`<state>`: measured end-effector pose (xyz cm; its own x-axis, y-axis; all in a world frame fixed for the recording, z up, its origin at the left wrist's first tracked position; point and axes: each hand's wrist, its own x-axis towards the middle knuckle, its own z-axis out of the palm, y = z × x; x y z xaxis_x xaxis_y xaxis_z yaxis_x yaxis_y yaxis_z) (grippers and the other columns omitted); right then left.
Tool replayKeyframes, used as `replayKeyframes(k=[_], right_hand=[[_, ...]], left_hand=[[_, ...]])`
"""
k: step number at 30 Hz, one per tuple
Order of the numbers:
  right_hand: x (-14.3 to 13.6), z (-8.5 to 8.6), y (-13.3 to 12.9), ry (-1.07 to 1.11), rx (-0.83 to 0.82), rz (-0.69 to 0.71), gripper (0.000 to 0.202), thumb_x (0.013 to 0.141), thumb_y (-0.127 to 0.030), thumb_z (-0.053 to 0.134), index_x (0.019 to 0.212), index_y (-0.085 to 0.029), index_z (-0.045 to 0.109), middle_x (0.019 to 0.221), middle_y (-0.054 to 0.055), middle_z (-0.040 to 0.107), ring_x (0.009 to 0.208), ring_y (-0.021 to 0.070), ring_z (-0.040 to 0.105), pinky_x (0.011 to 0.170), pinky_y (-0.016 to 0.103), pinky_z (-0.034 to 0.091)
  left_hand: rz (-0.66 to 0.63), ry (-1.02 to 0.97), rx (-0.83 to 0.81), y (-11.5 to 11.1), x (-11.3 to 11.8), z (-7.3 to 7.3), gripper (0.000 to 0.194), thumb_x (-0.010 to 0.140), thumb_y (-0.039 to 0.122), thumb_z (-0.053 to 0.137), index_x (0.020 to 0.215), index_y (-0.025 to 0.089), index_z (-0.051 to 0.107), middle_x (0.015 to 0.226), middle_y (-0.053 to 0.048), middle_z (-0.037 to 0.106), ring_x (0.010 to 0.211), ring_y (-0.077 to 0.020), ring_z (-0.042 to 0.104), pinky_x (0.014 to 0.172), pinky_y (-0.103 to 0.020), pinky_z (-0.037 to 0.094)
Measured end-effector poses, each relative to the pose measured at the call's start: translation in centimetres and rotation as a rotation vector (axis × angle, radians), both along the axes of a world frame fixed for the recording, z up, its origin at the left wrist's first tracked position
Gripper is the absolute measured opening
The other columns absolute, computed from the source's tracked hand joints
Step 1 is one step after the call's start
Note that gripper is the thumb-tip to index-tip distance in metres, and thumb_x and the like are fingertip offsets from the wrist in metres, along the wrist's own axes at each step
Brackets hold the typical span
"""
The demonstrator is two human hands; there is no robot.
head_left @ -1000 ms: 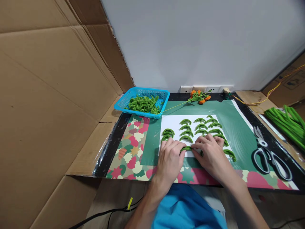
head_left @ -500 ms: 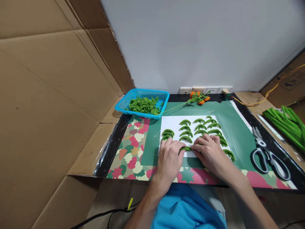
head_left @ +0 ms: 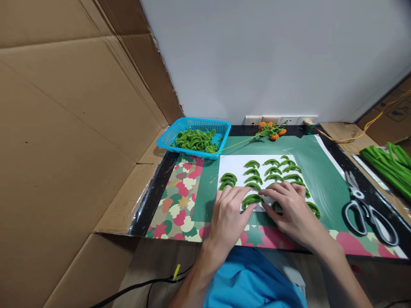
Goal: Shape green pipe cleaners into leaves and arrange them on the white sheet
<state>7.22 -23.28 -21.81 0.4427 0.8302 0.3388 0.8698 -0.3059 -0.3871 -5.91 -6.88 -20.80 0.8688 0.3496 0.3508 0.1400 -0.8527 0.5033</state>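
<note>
Cardboard: a brown panel [head_left: 70,128] fills nine to ten o'clock from the looped green piece [head_left: 252,199], twelve being toward the wall [head_left: 272,64].
Patterned paper: [head_left: 167,205] covers part of the dark tabletop [head_left: 151,201] at nine o'clock, its strip bending along the near edge.
Blue basket: [head_left: 199,123] sits between ten and eleven, heaped with green pieces [head_left: 195,140].
Left hand: [head_left: 229,211] at eight o'clock; grip spread, index finger beyond the piece, thumb on its near side; contact is unclear.
Looped piece: lies arched on the white sheet [head_left: 231,164], between both hands.
Other curved pieces: [head_left: 252,164] stand in columns, mostly from eleven to two.
Orange flowers: [head_left: 274,137] lie between twelve and one, stem reaching the basket.
Right hand: [head_left: 289,209] between three and four; grip spread around the piece's right end, contact unclear; another piece shows partly beneath.
Scissors: [head_left: 358,195] at three, blades toward eleven.
Green bundle: [head_left: 388,169] between two and three.
</note>
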Motion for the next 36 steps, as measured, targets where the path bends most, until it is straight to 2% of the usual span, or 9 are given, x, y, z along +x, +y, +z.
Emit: replayKeyframes(k=[5, 9, 12, 18, 24, 29, 32, 36], right_hand=[[-0.8, -0.3, 0.9, 0.003, 0.097, 0.025, 0.017, 0.103, -0.023, 0.069, 0.120, -0.027, 0.070, 0.113, 0.000, 0.071, 0.103, 0.0212, 0.057, 0.092, 0.040, 0.029], [-1.4, -0.8, 1.7, -0.026, 0.116, 0.055, 0.008, 0.105, -0.022, 0.066, 0.111, -0.026, 0.070, 0.107, 0.001, 0.071, 0.100, 0.0218, 0.054, 0.090, 0.039, 0.028], [-1.7, -0.9, 1.9, -0.032, 0.114, 0.068, 0.008, 0.104, -0.017, 0.064, 0.105, -0.023, 0.069, 0.104, 0.002, 0.070, 0.098, 0.0224, 0.052, 0.090, 0.039, 0.028], [-1.9, -0.8, 1.6, -0.032, 0.125, 0.070, 0.009, 0.104, -0.015, 0.063, 0.104, -0.022, 0.068, 0.101, 0.002, 0.069, 0.096, 0.0220, 0.051, 0.090, 0.038, 0.029], [-1.7, -1.0, 1.6, -0.035, 0.109, 0.089, 0.012, 0.103, -0.016, 0.066, 0.110, -0.024, 0.069, 0.106, 0.002, 0.070, 0.099, 0.0225, 0.052, 0.091, 0.038, 0.030], [-1.3, -1.4, 1.2, -0.012, 0.146, 0.064, 0.026, 0.103, -0.020, 0.068, 0.128, -0.025, 0.065, 0.112, 0.002, 0.072, 0.103, 0.0214, 0.055, 0.093, 0.039, 0.032], [-1.0, -1.4, 0.9, -0.006, 0.148, 0.060, 0.022, 0.103, -0.021, 0.069, 0.124, -0.027, 0.067, 0.109, 0.001, 0.073, 0.103, 0.0206, 0.058, 0.093, 0.039, 0.031], [-0.8, -1.3, 0.8, 0.010, 0.128, 0.073, 0.014, 0.104, -0.022, 0.067, 0.116, -0.027, 0.072, 0.106, 0.002, 0.074, 0.102, 0.0207, 0.058, 0.093, 0.040, 0.031]], left_hand=[[0.060, -0.020, 0.008, -0.4, -2.3, 0.3, 0.017, 0.093, 0.025, 0.081, 0.105, 0.024, 0.070, 0.100, 0.001, 0.073, 0.097, -0.0201, 0.064, 0.084, -0.036, 0.037], [0.091, -0.011, 0.048, -0.7, -3.4, -0.6, 0.012, 0.095, 0.020, 0.078, 0.093, 0.021, 0.067, 0.086, 0.002, 0.067, 0.086, -0.0188, 0.059, 0.081, -0.035, 0.034], [0.095, -0.010, 0.053, -1.0, -3.7, -1.3, 0.011, 0.095, 0.020, 0.077, 0.092, 0.021, 0.067, 0.077, 0.003, 0.060, 0.080, -0.0183, 0.056, 0.079, -0.035, 0.033], [0.091, -0.011, 0.023, -1.3, -3.5, -1.7, 0.009, 0.095, 0.018, 0.076, 0.091, 0.021, 0.069, 0.075, 0.003, 0.060, 0.077, -0.0179, 0.056, 0.079, -0.035, 0.033], [0.099, -0.021, -0.005, -1.5, -3.1, -1.7, 0.013, 0.095, 0.013, 0.074, 0.085, 0.020, 0.068, 0.073, 0.004, 0.058, 0.076, -0.0166, 0.056, 0.079, -0.034, 0.034], [0.106, 0.000, -0.025, -1.7, -3.2, -1.8, 0.016, 0.097, 0.012, 0.068, 0.084, 0.020, 0.069, 0.072, 0.003, 0.057, 0.076, -0.0160, 0.056, 0.079, -0.034, 0.034], [0.120, 0.020, -0.046, -1.8, -3.3, -1.9, 0.017, 0.098, 0.013, 0.066, 0.082, 0.020, 0.067, 0.072, 0.003, 0.057, 0.075, -0.0159, 0.057, 0.080, -0.034, 0.035], [0.124, 0.015, -0.059, -1.8, -3.4, -2.0, 0.010, 0.098, 0.015, 0.068, 0.090, 0.020, 0.068, 0.073, 0.004, 0.057, 0.077, -0.0158, 0.058, 0.081, -0.034, 0.036]])
